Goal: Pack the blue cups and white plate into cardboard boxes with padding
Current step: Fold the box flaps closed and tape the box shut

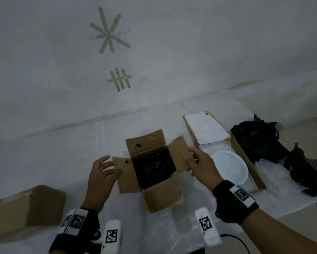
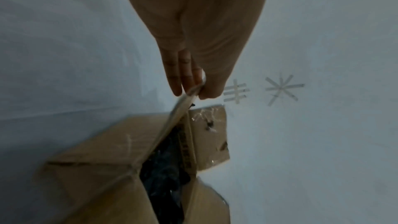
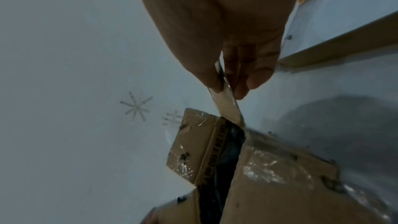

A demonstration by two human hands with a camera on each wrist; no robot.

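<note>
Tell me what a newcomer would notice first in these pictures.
Probably the open cardboard box at the table's centre, dark padding filling it, with the left hand and right hand each pinching a side flap. Next, the white plate lying in a flat box to its right.

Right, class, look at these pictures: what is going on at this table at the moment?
A person is working on a small cardboard box filled with dark padding. The left hand pinches its left flap and the right hand pinches the right flap, all flaps open. Beside it, a white plate lies in a flat box, more black padding nearby.
</note>
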